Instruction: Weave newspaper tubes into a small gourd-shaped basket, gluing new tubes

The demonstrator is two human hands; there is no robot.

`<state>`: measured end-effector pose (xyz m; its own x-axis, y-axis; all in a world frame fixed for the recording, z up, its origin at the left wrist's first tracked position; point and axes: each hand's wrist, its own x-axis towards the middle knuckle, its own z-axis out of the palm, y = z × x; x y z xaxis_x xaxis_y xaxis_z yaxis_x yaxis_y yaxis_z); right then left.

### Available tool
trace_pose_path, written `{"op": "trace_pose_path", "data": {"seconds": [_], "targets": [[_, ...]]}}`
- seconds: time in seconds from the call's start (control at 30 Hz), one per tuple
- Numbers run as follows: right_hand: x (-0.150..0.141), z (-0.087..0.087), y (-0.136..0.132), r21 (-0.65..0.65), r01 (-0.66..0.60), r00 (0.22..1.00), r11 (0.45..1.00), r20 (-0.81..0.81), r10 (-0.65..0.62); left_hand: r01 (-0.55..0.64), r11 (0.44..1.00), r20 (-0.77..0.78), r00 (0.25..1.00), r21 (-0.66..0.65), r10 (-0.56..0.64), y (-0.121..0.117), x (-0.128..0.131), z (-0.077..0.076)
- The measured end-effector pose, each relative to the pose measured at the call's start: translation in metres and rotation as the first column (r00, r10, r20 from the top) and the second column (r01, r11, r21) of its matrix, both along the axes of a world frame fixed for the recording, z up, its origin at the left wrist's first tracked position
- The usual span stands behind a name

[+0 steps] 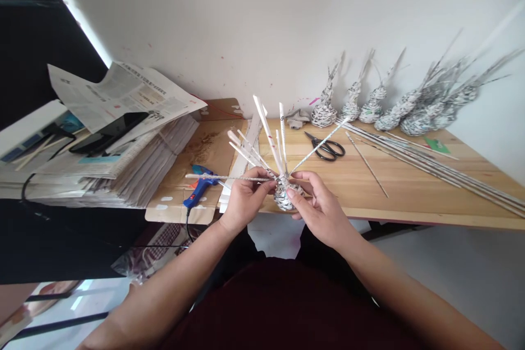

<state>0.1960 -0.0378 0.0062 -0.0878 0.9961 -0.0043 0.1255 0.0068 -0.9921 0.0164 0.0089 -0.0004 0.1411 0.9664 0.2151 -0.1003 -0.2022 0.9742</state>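
A small round woven paper vase [284, 198] is held in front of me at the table's near edge, with several rolled paper rods [268, 134] fanning up and out of its top. My right hand [320, 205] is closed around its right side, the thumb pressed on the front of the weave. At its upper left, my left hand [246, 202] is closed, thumb and finger pinching a paper rod [221, 178] that points left. The fingers hide part of the weave.
Black-handled scissors [330, 149] and a loose paper rod [367, 165] lie behind the right hand. Finished-looking woven vases [324, 112] line the wall, beside long rods [435, 167]. A blue glue gun [199, 188] rests on cardboard, left; stacked newspapers [151, 167] carry a phone [109, 134].
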Motion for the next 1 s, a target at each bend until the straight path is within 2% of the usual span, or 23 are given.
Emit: {"op": "trace_pose_path", "data": {"seconds": [0.13,0.33,0.57,0.87,1.0], "targets": [[0.001,0.000,0.001,-0.014,0.014,1.000,1.000,0.009,-0.014,0.019,1.000,0.046,0.999,-0.021,-0.018,0.001,0.001,0.001],[0.001,0.001,-0.001,0.093,0.031,0.992,0.995,0.121,-0.042,0.015,1.000,0.004,1.000,0.014,-0.015,-0.006,0.002,0.004],[0.002,0.007,-0.005,0.126,-0.017,0.953,0.992,0.301,-0.021,-0.003,0.997,-0.020,1.000,-0.078,0.002,-0.005,0.002,0.002],[0.009,0.007,-0.004,0.195,-0.035,0.927,0.980,0.373,-0.041,0.028,0.983,0.019,1.000,-0.180,-0.025,-0.003,0.001,-0.003],[0.011,0.006,-0.004,0.201,-0.042,0.920,0.979,0.390,-0.040,0.031,0.986,0.022,0.999,-0.164,-0.027,-0.001,0.001,-0.004]]}}
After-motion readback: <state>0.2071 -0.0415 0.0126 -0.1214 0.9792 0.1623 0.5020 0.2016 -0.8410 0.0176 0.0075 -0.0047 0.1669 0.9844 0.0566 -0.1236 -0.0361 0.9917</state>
